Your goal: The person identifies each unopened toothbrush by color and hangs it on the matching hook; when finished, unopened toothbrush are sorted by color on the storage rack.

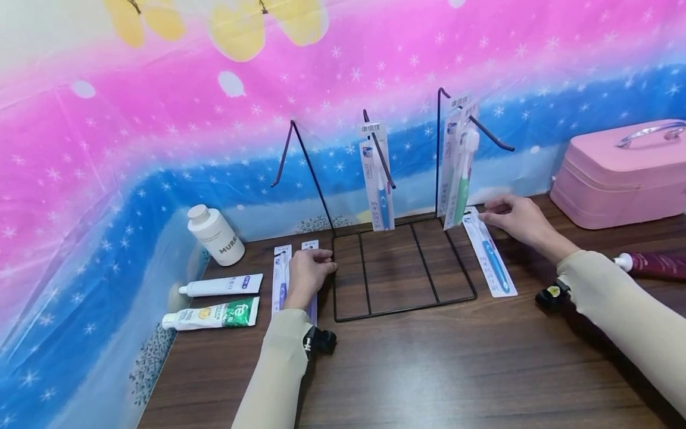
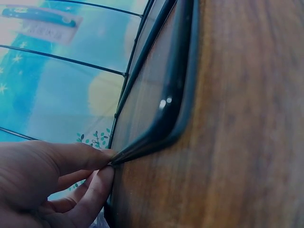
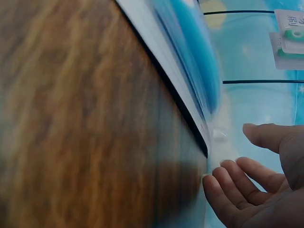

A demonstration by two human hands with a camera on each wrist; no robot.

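Observation:
A black wire rack (image 1: 404, 311) stands on the wooden table. My left hand (image 1: 308, 275) pinches the left side wire of its base between thumb and fingertips, as the left wrist view also shows. Two purple toothbrush packs (image 1: 280, 274) lie under and beside that hand, partly hidden by it. At the rack's right, my right hand (image 1: 520, 220) hovers by the top end of a blue toothbrush pack (image 1: 495, 262) lying on the table. In the right wrist view its thumb and fingers (image 3: 256, 166) are apart, with nothing between them.
A blue toothbrush pack (image 1: 382, 205) hangs on the middle hook, green ones (image 1: 462, 185) on the right hook. At left are a white bottle (image 1: 217, 235) and two toothpaste tubes (image 1: 222, 286). A pink case (image 1: 627, 173) and a dark red tube (image 1: 659, 266) sit at right.

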